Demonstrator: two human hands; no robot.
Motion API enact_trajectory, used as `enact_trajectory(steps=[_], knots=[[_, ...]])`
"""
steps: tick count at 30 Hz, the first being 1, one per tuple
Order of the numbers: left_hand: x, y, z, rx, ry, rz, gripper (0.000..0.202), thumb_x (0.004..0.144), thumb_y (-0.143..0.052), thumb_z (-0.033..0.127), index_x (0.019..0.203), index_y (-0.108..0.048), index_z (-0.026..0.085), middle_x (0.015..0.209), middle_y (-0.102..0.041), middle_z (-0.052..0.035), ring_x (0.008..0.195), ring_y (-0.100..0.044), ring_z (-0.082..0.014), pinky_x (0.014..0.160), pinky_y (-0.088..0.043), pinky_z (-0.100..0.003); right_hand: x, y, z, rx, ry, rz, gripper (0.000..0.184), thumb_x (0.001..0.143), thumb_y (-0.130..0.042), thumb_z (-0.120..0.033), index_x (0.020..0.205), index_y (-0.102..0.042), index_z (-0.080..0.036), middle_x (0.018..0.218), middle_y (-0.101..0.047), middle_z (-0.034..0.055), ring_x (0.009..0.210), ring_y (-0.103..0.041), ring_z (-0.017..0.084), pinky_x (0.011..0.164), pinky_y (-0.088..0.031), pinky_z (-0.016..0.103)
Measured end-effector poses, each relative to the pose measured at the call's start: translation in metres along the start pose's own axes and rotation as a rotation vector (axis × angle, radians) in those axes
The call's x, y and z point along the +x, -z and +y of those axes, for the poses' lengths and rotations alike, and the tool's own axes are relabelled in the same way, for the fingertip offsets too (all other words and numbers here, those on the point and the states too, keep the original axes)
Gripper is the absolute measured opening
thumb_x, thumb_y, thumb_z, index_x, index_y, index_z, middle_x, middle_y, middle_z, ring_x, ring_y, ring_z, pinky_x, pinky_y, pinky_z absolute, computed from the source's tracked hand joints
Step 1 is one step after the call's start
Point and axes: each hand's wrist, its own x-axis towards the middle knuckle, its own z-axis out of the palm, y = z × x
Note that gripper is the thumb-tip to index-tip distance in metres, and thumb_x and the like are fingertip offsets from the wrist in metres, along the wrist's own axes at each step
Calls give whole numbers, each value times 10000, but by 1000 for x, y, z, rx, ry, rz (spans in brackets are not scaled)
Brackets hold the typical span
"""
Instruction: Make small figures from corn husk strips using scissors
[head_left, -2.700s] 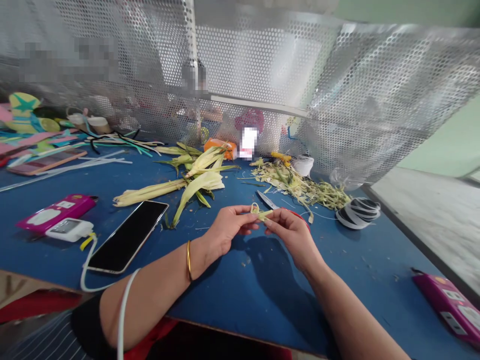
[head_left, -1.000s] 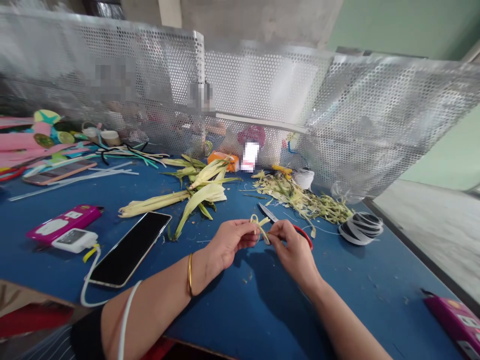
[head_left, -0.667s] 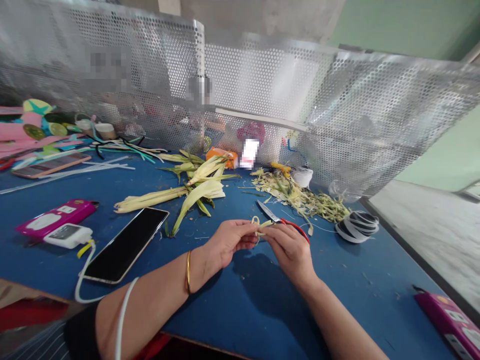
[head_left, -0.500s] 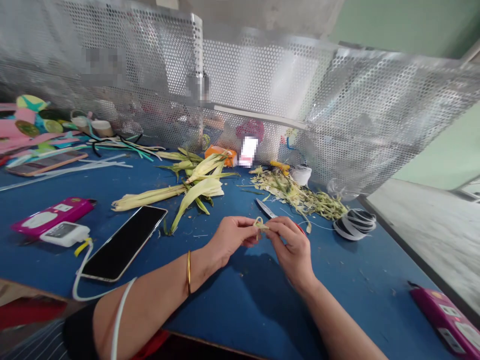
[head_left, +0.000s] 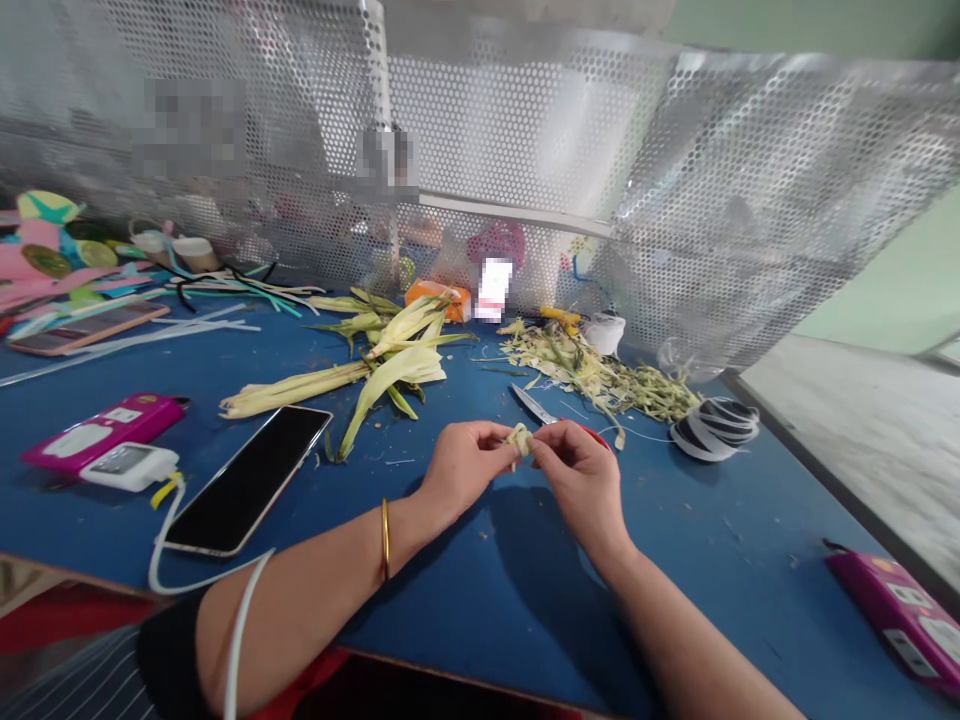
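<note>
Husk strip [head_left: 519, 438], one, pale green, looped, held just above the blue table [head_left: 735, 560], pinched between the closed fingertips of both the left hand [head_left: 463, 468] and the right hand [head_left: 583, 480]. Scissors [head_left: 534, 404], one pair, red-handled, lying just beyond the right hand; corn husks [head_left: 391, 382], a loose pile, beyond the left; husk scraps [head_left: 577, 372], one heap, farther right. Containers: orange packet [head_left: 417, 293] behind the husks, pale cups [head_left: 196, 254] at far left, contents of each not discernible.
</note>
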Motion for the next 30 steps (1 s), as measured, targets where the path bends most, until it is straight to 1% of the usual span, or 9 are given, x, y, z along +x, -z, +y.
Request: enact_trajectory(steps=[6, 11, 13, 15, 17, 19, 24, 27, 30], knots=[[-2, 2, -1, 207, -95, -18, 237, 731, -690, 315, 908, -770, 180, 775, -738, -38, 690, -637, -177, 628, -458, -247, -1, 2, -1, -99, -12, 2, 94, 792, -622, -252, 718, -631, -196, 640, -622, -12, 552, -532, 123, 535, -426, 244], [-5, 1, 2, 316, -139, -45, 248, 778, -640, 312, 944, -774, 186, 783, -741, -39, 706, -643, -184, 640, -450, -250, -2, 4, -3, -257, 120, 23, 114, 799, -587, -205, 704, -651, -206, 664, -635, -3, 597, -545, 137, 566, -430, 249], [-6, 1, 2, 349, -161, -54, 256, 792, -628, 327, 949, -772, 185, 758, -734, -37, 681, -634, -177, 618, -436, -245, -2, 4, -3, -294, 135, 30, 117, 801, -586, -207, 704, -650, -205, 672, -642, 1, 603, -552, 139, 581, -436, 255], [-6, 1, 2, 361, -181, -67, 256, 806, -617, 338, 944, -770, 186, 756, -735, -35, 671, -630, -170, 607, -428, -237, -2, 4, -3, -287, 102, 43, 65, 796, -600, -226, 787, -660, -203, 678, -644, -4, 599, -562, 140, 591, -447, 261], [-6, 2, 2, 374, -196, -75, 245, 810, -610, 328, 935, -770, 190, 763, -739, -32, 673, -628, -162, 609, -423, -229, -1, 4, -2, -243, 58, 38, 193, 789, -610, -246, 970, -665, -204, 686, -639, -18, 598, -570, 142, 604, -460, 268], [-6, 3, 3, 404, -205, -83, 242, 808, -611, 318, 942, -772, 196, 755, -737, -26, 664, -615, -152, 605, -412, -223, 0, 5, -1, -196, 35, -4, 277, 789, -605, -262, 1054, -662, -204, 689, -633, -21, 606, -568, 144, 604, -460, 270], [-6, 6, 5, 422, -196, -119, 274, 800, -617, 366, 940, -778, 195, 678, -697, -13, 598, -556, -134, 548, -364, -219, 5, 9, 0, -79, -66, -102, 109, 772, -623, -289, 777, -664, -188, 637, -630, -5, 555, -542, 138, 524, -424, 256], [-5, 5, 6, 408, -188, -136, 254, 776, -629, 338, 912, -774, 180, 672, -683, -7, 583, -533, -122, 537, -349, -215, 6, 9, 0, -66, -89, -105, 94, 757, -641, -280, 735, -631, -189, 625, -625, -7, 541, -537, 132, 506, -416, 249], [-5, 5, 5, 442, -172, -101, 238, 763, -627, 325, 884, -770, 179, 653, -674, -4, 568, -517, -118, 528, -337, -218, 5, 7, 0, -107, -54, -109, 79, 765, -628, -261, 729, -603, -196, 609, -602, -18, 531, -525, 126, 500, -403, 244]])
